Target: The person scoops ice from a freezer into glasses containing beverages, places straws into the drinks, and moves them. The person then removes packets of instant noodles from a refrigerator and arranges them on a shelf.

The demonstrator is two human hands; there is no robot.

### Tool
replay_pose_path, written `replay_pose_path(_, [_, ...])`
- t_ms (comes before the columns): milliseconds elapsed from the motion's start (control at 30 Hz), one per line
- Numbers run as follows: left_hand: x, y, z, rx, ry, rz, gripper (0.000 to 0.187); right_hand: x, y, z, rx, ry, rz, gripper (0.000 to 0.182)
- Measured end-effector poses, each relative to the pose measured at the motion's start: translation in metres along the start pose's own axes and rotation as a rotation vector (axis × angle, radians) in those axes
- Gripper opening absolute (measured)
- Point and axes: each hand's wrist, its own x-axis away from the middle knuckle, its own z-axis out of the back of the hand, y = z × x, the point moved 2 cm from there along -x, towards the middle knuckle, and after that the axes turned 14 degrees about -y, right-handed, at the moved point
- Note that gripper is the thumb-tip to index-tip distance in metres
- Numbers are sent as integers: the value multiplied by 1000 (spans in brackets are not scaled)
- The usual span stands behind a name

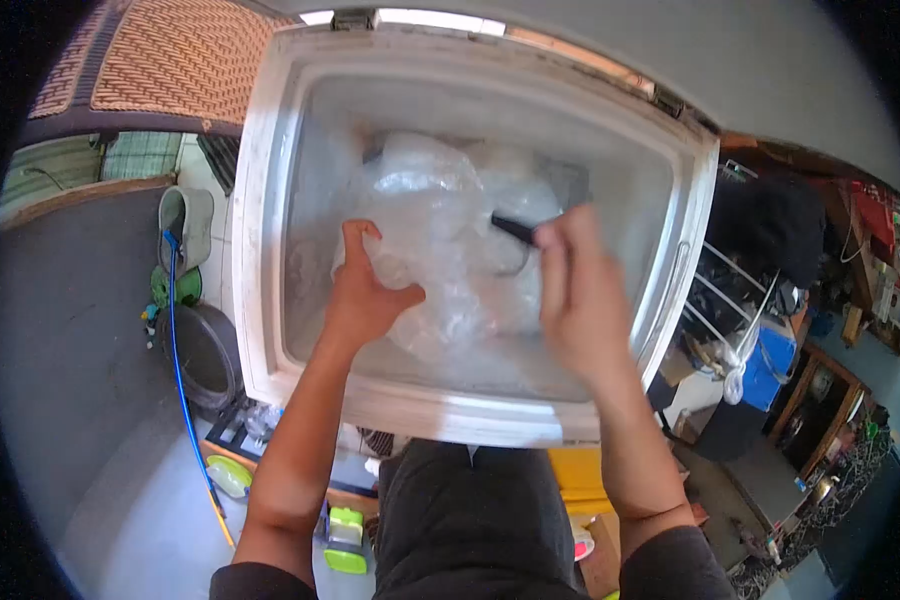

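Observation:
A white chest freezer (475,425) stands open in front of me, with clear plastic bags (425,180) bunched inside; their contents look whitish and icy. My left hand (367,295) is over the left part of the bags, thumb and index finger spread apart, the other fingers partly hidden. It seems to rest on the plastic. My right hand (585,300), blurred by motion, is closed around a black object (513,228) that looks like a tool's handle. A thin curved line shows below it, but I cannot make out what kind of tool it is.
A woven brown panel (180,60) is beyond the freezer's left corner. Left of it are a dark round tub (208,355) and a blue pole (182,370). To the right stand a white wire rack (735,300), a blue container (768,365) and clutter. Green-lidded containers (345,540) lie below.

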Motion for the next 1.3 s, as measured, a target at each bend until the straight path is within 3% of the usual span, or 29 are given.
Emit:
replay_pose_path(67, [-5,11,1,95,-50,68,67,-11,14,-19,229,-10,168,14])
replay_pose_path(100, [0,12,-1,97,-63,63,67,-4,24,-23,231,-4,156,14])
replay_pose_path(200, [-7,3,7,-38,-34,4,68,-7,26,3,62,32,-57,12])
replay_pose_path(300, [-4,5,7,-54,27,-85,67,8,-8,51,-65,180,32,12])
replay_pose_path(367, [-4,10,5,29,-41,-8,67,15,-15,58,-144,210,37,13])
replay_pose_path(433, [-5,12,7,126,-26,41,66,4,1,22,-154,189,-31,15])
replay_pose_path(500, [-6,9,5,204,-56,76,66,-11,40,-34,222,-150,-22,16])
replay_pose_path(533, [-8,-1,9,74,-27,29,65,-17,30,-17,227,-134,-4,16])
replay_pose_path(600, [1,-11,2,-42,-24,23,65,2,11,26,30,104,-27,18])
replay_pose_path(700, [-5,-1,3,16,-8,56,64,17,-19,52,-237,156,-17,15])
replay_pose_path(733, [-7,0,3,94,-4,35,64,2,11,0,286,-51,69,14])
replay_pose_path(833, [-7,-17,-4,184,-29,-46,64,-14,42,-32,257,-121,-15,13])
replay_pose_path(1000, [-3,-5,-6,87,-35,-25,64,14,-2,59,72,63,-49,13])
replay_pose_path(1100, [0,8,-3,35,-30,-54,65,19,-4,45,-147,228,-4,21])
replay_pose_path(1133, [3,14,-2,46,-20,-8,65,0,26,-7,382,-43,49,25])
replay_pose_path(1233, [4,11,9,-30,18,-20,65,7,41,-32,245,-55,34,15])
replay_pose_path(1300, [11,6,6,-73,65,-13,65,22,23,17,158,-41,-39,15])
